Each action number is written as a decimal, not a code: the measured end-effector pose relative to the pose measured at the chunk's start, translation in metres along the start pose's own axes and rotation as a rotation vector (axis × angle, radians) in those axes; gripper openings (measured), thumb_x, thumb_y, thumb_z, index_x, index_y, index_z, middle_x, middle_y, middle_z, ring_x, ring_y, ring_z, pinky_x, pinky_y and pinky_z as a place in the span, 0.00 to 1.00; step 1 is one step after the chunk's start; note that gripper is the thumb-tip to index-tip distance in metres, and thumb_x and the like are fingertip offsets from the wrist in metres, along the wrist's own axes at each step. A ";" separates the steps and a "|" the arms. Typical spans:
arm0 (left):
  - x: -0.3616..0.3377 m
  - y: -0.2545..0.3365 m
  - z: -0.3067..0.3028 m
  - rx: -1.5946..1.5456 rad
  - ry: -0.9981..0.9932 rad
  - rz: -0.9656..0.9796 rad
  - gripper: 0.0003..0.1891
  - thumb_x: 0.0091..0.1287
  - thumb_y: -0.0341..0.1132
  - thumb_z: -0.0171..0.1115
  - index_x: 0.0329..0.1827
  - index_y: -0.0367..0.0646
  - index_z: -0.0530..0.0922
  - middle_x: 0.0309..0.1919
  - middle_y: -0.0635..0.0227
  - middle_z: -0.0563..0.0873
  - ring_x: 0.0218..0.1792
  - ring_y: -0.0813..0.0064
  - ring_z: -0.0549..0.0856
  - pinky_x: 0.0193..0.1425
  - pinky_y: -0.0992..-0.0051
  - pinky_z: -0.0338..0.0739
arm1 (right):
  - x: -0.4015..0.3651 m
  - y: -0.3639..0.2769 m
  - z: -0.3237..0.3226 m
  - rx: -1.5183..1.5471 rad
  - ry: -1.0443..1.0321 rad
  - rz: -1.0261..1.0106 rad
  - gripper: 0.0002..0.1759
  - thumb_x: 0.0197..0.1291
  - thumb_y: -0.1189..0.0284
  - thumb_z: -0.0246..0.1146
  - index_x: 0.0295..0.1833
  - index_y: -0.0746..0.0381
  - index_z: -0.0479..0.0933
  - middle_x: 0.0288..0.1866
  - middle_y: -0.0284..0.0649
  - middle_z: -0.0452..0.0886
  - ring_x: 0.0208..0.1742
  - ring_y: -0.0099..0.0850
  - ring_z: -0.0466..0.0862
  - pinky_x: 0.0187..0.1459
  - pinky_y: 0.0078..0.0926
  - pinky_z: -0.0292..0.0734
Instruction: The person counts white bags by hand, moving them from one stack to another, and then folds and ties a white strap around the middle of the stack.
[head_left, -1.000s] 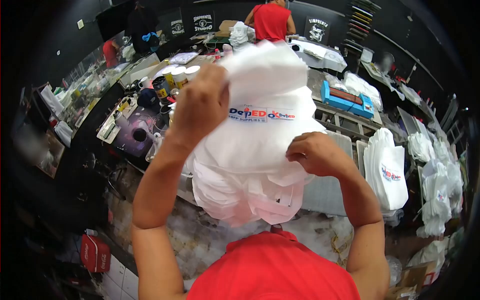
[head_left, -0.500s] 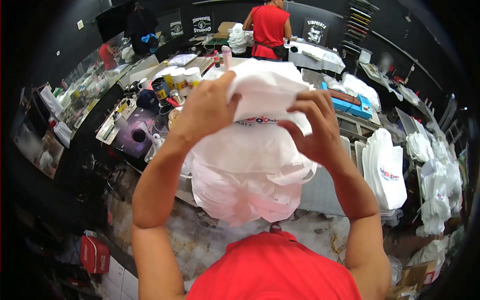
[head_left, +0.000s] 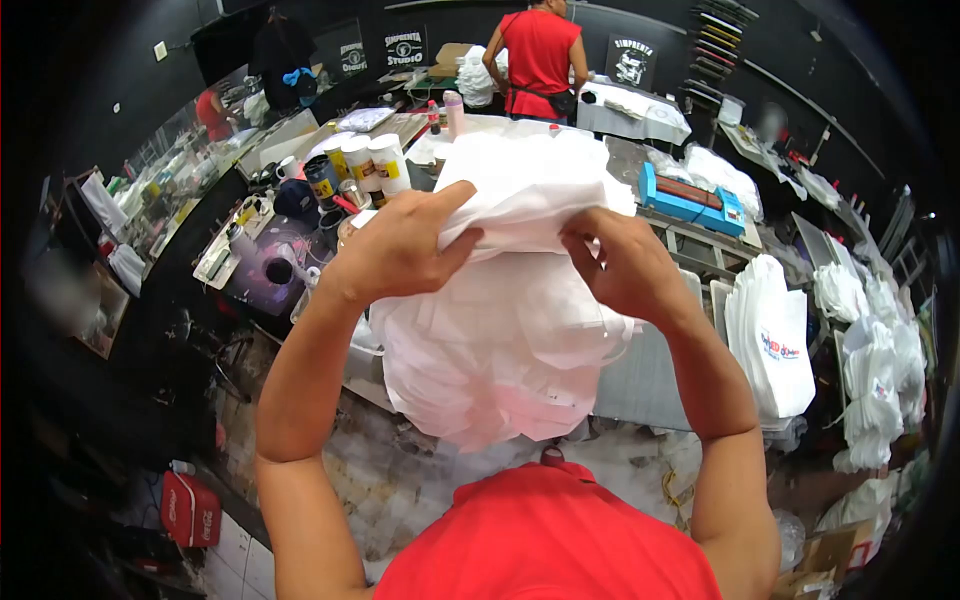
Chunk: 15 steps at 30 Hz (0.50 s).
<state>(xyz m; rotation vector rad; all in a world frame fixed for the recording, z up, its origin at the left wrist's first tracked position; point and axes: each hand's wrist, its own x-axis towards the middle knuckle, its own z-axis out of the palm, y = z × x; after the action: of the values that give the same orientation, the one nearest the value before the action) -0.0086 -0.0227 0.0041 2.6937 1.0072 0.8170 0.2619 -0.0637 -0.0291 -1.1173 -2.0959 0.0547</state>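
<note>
I hold a thick bundle of white fabric bags (head_left: 500, 330) up in front of my chest. My left hand (head_left: 400, 250) grips the folded top bag (head_left: 530, 190) at its left edge, thumb across the fold. My right hand (head_left: 615, 265) pinches the same fold from the right, fingers curled into the cloth. The printed logo on the top bag is folded out of sight. The rest of the bundle hangs down in loose layers below both hands.
A stack of printed white bags (head_left: 775, 340) stands at the right, with more white piles (head_left: 880, 360) beyond. A blue machine (head_left: 695, 198) sits behind. Jars and cups (head_left: 350, 160) crowd the left bench. A person in red (head_left: 540, 55) stands at the back. A red cooler (head_left: 190, 505) sits low left.
The top bag has been folded down over the bundle, hiding its logo. My right hand rose from the bundle's side to the fold, and both hands lowered slightly.
</note>
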 end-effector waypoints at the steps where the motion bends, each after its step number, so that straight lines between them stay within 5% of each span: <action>1: -0.001 0.001 -0.001 0.001 0.000 0.000 0.15 0.66 0.31 0.67 0.53 0.35 0.79 0.40 0.43 0.85 0.44 0.41 0.83 0.49 0.57 0.77 | 0.006 0.000 0.002 0.050 0.063 -0.017 0.04 0.62 0.76 0.67 0.40 0.64 0.80 0.37 0.47 0.85 0.41 0.46 0.86 0.42 0.39 0.80; 9: 0.015 -0.017 0.000 0.092 0.210 -0.071 0.18 0.63 0.30 0.67 0.55 0.35 0.79 0.37 0.43 0.87 0.42 0.40 0.85 0.49 0.57 0.79 | 0.018 0.006 -0.003 0.128 0.257 -0.118 0.10 0.61 0.77 0.72 0.43 0.65 0.78 0.42 0.44 0.83 0.41 0.37 0.86 0.44 0.31 0.83; 11: 0.020 -0.021 -0.005 0.135 0.340 -0.026 0.16 0.64 0.30 0.66 0.54 0.36 0.80 0.35 0.43 0.87 0.41 0.41 0.86 0.47 0.57 0.79 | 0.009 0.008 -0.016 0.095 0.444 -0.225 0.08 0.63 0.80 0.69 0.45 0.64 0.78 0.47 0.43 0.83 0.43 0.36 0.86 0.46 0.29 0.83; 13: 0.023 -0.017 -0.015 0.120 0.388 -0.021 0.15 0.65 0.31 0.65 0.53 0.36 0.80 0.33 0.44 0.87 0.38 0.41 0.86 0.45 0.58 0.80 | -0.005 0.027 -0.025 0.281 0.528 -0.077 0.09 0.63 0.84 0.67 0.46 0.65 0.77 0.51 0.45 0.83 0.45 0.37 0.86 0.48 0.30 0.84; 14: 0.027 -0.018 -0.021 0.153 0.422 -0.023 0.15 0.65 0.31 0.65 0.54 0.36 0.80 0.33 0.45 0.87 0.37 0.42 0.86 0.44 0.57 0.80 | -0.016 0.047 -0.030 0.353 0.438 0.104 0.13 0.72 0.67 0.64 0.49 0.68 0.76 0.52 0.50 0.83 0.46 0.42 0.87 0.49 0.36 0.85; 15: 0.029 -0.017 -0.025 0.184 0.456 -0.024 0.15 0.65 0.31 0.65 0.54 0.37 0.80 0.34 0.45 0.87 0.36 0.43 0.86 0.44 0.57 0.80 | -0.025 0.067 -0.027 0.349 0.441 0.108 0.13 0.72 0.67 0.64 0.49 0.68 0.76 0.52 0.50 0.83 0.46 0.42 0.87 0.49 0.36 0.85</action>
<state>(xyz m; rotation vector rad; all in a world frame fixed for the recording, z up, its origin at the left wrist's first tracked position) -0.0131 0.0081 0.0322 2.6942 1.2542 1.4428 0.3342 -0.0487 -0.0483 -0.9283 -1.5621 0.1992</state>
